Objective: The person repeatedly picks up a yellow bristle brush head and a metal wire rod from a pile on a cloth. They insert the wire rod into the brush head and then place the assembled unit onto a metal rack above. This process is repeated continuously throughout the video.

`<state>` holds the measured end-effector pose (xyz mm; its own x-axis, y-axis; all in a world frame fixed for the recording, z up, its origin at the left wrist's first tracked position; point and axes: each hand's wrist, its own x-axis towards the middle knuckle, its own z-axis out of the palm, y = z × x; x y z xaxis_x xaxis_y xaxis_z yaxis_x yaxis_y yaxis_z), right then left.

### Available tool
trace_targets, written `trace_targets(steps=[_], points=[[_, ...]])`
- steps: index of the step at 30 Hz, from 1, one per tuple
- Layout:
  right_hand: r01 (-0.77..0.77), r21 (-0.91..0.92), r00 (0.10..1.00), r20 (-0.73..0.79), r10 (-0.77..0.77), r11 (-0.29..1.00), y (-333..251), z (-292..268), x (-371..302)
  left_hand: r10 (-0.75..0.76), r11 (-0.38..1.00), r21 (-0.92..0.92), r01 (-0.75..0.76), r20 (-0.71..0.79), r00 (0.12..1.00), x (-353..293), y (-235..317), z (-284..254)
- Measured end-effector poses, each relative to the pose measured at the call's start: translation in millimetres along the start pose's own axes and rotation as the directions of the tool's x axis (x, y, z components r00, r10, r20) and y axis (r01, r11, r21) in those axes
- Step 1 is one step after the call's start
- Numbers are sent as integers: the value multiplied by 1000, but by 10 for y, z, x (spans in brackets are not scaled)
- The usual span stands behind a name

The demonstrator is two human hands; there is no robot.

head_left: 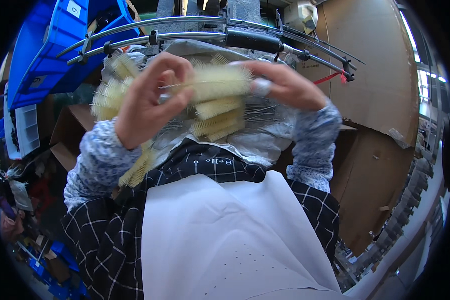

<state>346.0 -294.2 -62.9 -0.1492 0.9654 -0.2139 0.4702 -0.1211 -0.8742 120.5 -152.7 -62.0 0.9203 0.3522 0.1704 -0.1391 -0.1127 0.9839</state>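
Observation:
A cream-bristled wire brush (222, 83), much like a bottle brush, is held level in front of me, blurred by motion. My left hand (157, 92) is closed, pinching its twisted wire stem between thumb and fingers. At the other end, my right hand (290, 85) has its thumb and forefinger closed around the bristles; white wrapping covers one digit. Below lie several similar brushes (217, 122) on a pale plastic sheet (265, 137). More brushes (110, 97) are heaped beside my left wrist. Thin bare wires (260, 112) stick out to the right of the pile.
Metal rails (185, 36) with a black roller (253, 40) cross just beyond my hands. Blue bins (45, 55) stand at the far left. Large cardboard sheets (365, 75) rise on the right. A white apron (220, 225) covers my lap.

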Motion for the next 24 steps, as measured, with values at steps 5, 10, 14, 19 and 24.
trace_targets(steps=[5,10,14,19,24], points=[[180,-81,934,-297,-197,980,-133,495,329,-46,989,134,60,-109,993,-170,111,-56],[-535,-564,551,-798,-246,629,910,-330,648,-442,543,782,305,-43,896,-889,300,-541],[-665,-539,580,-809,-97,517,1114,-517,833,-612,337,864,374,-101,784,-1112,243,-480],[-702,-509,599,-800,27,498,1065,-557,949,-505,408,850,333,-94,858,-1147,186,-472],[-647,-534,627,-779,-19,545,1139,-576,952,-574,586,559,587,-225,787,-1067,280,-558]])
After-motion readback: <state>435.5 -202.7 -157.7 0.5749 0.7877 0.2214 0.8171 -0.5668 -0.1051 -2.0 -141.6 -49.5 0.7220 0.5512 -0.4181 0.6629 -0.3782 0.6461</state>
